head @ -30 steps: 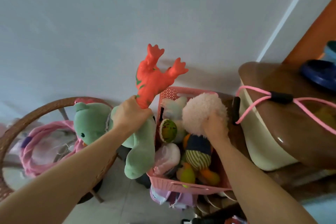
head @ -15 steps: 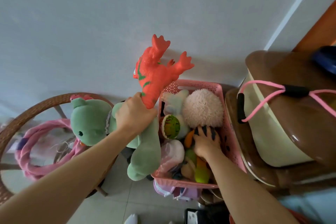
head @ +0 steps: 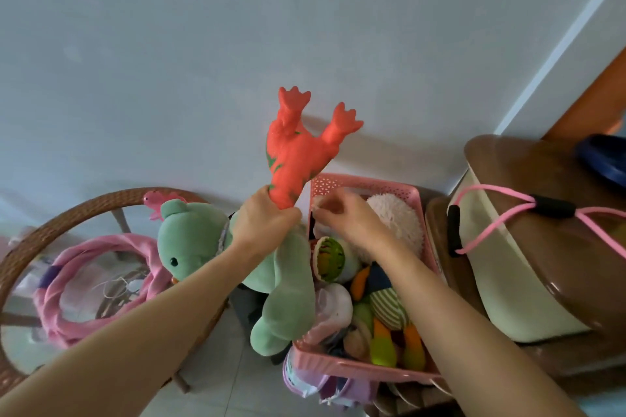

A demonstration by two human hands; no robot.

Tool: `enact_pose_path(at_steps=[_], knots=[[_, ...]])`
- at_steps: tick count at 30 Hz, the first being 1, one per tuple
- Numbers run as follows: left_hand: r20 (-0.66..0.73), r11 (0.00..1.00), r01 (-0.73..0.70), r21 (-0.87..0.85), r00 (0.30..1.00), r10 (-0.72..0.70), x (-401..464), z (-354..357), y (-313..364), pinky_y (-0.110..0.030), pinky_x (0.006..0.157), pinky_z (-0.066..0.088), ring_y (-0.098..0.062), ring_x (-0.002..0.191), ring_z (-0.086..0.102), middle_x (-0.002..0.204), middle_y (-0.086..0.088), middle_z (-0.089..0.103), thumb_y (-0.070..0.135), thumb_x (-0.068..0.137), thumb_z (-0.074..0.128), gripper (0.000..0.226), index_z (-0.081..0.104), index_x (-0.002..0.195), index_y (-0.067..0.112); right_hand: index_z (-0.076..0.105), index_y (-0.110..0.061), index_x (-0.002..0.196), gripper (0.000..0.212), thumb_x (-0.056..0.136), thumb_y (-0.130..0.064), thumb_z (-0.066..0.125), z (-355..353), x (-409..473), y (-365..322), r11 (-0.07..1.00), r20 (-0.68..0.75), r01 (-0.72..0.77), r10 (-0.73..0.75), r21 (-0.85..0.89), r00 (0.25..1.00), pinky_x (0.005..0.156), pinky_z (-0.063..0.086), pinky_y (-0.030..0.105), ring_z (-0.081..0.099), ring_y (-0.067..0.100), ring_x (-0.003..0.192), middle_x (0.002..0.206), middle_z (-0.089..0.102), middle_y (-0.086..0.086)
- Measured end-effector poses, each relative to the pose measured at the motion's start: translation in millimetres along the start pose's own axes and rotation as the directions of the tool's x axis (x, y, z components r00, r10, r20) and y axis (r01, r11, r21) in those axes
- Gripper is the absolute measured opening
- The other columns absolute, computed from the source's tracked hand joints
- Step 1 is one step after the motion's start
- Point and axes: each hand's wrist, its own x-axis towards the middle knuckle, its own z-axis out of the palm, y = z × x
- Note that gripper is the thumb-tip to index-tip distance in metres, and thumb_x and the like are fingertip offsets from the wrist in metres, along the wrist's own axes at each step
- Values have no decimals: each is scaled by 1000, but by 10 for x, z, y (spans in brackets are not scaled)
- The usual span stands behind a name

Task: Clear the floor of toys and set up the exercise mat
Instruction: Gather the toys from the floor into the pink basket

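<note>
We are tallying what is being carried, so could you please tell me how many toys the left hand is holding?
2 in view: the orange dinosaur sticks up from the left hand, and the green plush hangs beneath it, beside the pink basket. Anything smaller inside the grip would be hidden.

I could read no text, label, brand, number or sign on anything in view.

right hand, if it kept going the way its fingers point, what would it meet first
Probably the orange toy gripped by the left hand: the right hand, over the pink basket, points its fingers left toward the toy's lower end. Depth is unclear, so it might pass behind.
</note>
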Motion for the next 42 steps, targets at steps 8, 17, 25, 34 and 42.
enact_pose_path(at_steps=[8,17,25,34,42], knots=[[107,929,-79,-362,986,126,-52,-450,323,-25,43,28,-17,43,28,47,-3,32,10,55,50,11,43,64,8,41,-25,134,60,81,-42,65,253,-143,-91,958,345,-145,53,249,937,98,37,22,45,9,118,134,47,-5],[181,874,-178,-453,941,285,-264,-455,666,-22,41,36,-17,41,36,47,-6,40,2,63,54,7,53,70,1,32,-26,135,81,68,-39,77,87,-125,-273,993,196,38,-15,-114,980,83,44,25,56,15,104,120,53,-4],[215,902,-138,-408,946,242,-255,-405,498,-39,68,57,-27,83,65,90,-19,67,-3,75,59,14,63,85,5,46,-30,123,56,70,-32,65,-532,-454,30,797,-161,32,-160,-603,974,84,42,37,52,23,105,110,54,-2],[172,921,-101,-377,969,177,-198,-249,283,-35,68,57,-24,87,63,100,-29,64,0,73,61,15,59,78,14,56,-16,124,74,53,-12,80,-49,-904,595,514,-524,-355,-230,-781,820,70,46,42,58,33,81,90,60,14],[243,939,-87,-333,954,174,-225,-103,185,-38,69,58,-26,84,62,96,-28,64,-2,76,60,11,59,84,6,7,-24,147,87,81,-24,63,356,-1084,1016,499,-190,-183,38,-847,981,90,38,39,47,28,114,129,47,10]])
